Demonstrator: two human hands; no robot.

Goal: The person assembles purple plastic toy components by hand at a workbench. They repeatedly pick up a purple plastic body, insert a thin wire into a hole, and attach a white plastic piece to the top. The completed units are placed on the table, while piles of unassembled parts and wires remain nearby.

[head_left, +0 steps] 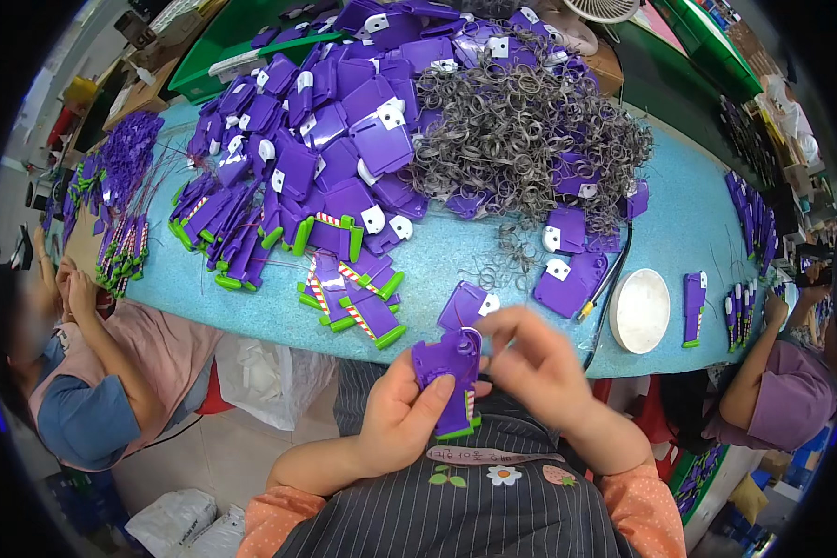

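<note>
My left hand (405, 414) is closed around a purple plastic wing-shaped piece (456, 358), its thumb across the face. The piece has a green lower edge and a red-and-white striped side. At its upper right corner is my right hand (539, 367), fingers curled and slightly blurred by motion; what they pinch is too small to make out. A thin reddish wire shows by the top of the piece. Just beyond lies another purple piece (465, 305) with a white end. Several striped pieces with green tips (353, 298) lie stacked to the left.
Purple pieces (344, 130) are heaped at the back, beside a tangle of grey wire rings (521, 130). A white bowl (640, 312) and a black cable (614, 270) lie to the right on the blue table (418, 265). Co-workers sit at both sides.
</note>
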